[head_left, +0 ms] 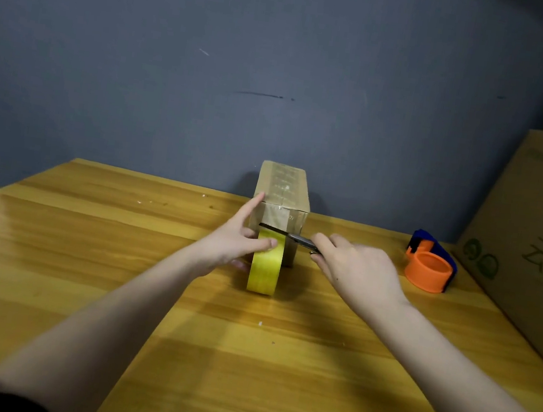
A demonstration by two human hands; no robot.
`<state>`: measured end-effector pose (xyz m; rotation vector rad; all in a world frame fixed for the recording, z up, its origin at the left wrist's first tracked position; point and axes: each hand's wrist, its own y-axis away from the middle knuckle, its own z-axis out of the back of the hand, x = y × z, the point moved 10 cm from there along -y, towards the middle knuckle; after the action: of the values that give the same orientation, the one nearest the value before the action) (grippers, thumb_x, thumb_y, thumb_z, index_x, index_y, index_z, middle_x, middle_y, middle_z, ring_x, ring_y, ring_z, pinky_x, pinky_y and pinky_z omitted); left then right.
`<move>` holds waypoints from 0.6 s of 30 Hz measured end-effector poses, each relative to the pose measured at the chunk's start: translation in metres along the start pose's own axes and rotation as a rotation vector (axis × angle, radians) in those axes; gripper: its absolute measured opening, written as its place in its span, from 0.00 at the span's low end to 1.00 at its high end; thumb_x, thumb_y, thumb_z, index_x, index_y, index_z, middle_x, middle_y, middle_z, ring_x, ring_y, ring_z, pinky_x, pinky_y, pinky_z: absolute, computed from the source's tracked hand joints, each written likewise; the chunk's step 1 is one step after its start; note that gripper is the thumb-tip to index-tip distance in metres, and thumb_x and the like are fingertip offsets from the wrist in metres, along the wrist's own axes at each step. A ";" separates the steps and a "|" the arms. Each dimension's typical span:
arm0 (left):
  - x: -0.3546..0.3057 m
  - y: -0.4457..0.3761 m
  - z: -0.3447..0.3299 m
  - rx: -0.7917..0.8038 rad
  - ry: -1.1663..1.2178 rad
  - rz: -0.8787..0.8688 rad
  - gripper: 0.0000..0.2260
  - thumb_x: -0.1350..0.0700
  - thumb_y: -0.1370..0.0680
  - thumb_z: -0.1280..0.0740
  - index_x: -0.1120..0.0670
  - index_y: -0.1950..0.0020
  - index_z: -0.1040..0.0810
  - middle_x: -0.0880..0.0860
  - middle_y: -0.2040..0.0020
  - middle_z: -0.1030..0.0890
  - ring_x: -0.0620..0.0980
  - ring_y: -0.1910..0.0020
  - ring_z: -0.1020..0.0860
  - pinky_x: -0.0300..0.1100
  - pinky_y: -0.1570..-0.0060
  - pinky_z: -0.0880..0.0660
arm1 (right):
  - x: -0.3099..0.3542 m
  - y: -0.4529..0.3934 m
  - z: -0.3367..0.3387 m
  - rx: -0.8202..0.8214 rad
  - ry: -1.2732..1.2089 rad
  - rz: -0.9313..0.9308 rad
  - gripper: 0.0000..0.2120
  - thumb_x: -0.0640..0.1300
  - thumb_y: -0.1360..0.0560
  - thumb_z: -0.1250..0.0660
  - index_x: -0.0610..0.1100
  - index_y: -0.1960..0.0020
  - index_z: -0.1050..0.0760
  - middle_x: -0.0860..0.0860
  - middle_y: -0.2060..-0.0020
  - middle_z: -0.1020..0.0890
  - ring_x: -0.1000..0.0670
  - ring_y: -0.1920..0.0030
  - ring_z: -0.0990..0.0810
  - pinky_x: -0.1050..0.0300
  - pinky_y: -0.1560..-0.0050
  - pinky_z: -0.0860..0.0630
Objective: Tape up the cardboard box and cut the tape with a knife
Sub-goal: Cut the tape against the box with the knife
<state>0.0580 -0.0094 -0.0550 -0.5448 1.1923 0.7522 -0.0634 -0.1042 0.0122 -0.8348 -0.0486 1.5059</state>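
The left hand [236,236] rests on the yellow tape roll [266,264], thumb lying on top of the roll and one finger straight up against the left edge of the small cardboard box [280,203]. The roll stands on its edge, touching the front of the box, and it hides the lower left part of that face. The box sits near the back of the tabletop [84,250], close to the wall, with clear tape already along its top. The knife [285,234] lies flat across the front of the box, just over the roll. The right hand [355,268] grips its handle (the fingers curl under, so the handle is mostly hidden). Farther right is an orange and blue tape dispenser [430,263], well apart from the box. Big cardboard cartons [531,240] with green printing are stacked at the right edge. The tabletop is yellow wood with small white specks. The wall [211,77] behind is dark grey.
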 end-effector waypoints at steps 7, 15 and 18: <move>-0.002 0.002 -0.001 0.000 0.000 -0.002 0.40 0.51 0.27 0.29 0.31 0.28 0.54 0.63 0.28 0.34 0.55 0.31 0.32 0.41 0.60 0.22 | 0.005 -0.008 0.007 -0.020 0.064 0.028 0.14 0.48 0.37 0.22 0.45 0.60 0.24 0.49 0.75 0.26 0.47 0.82 0.29 0.62 0.79 0.48; -0.004 0.003 -0.001 -0.003 -0.010 -0.012 0.40 0.50 0.27 0.29 0.30 0.28 0.53 0.62 0.30 0.32 0.50 0.37 0.29 0.40 0.62 0.23 | 0.014 -0.010 0.009 -0.005 0.149 0.058 0.21 0.36 0.45 0.21 0.43 0.54 0.20 0.46 0.74 0.25 0.47 0.81 0.29 0.60 0.77 0.46; -0.004 0.003 -0.001 -0.002 -0.014 -0.007 0.40 0.51 0.27 0.29 0.31 0.28 0.54 0.62 0.29 0.32 0.50 0.38 0.29 0.39 0.62 0.24 | 0.013 -0.008 0.011 0.000 0.171 0.075 0.22 0.34 0.47 0.23 0.42 0.54 0.20 0.46 0.74 0.25 0.46 0.81 0.30 0.60 0.77 0.46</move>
<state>0.0544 -0.0090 -0.0514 -0.5442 1.1760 0.7503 -0.0609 -0.0867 0.0177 -0.9718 0.1099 1.4988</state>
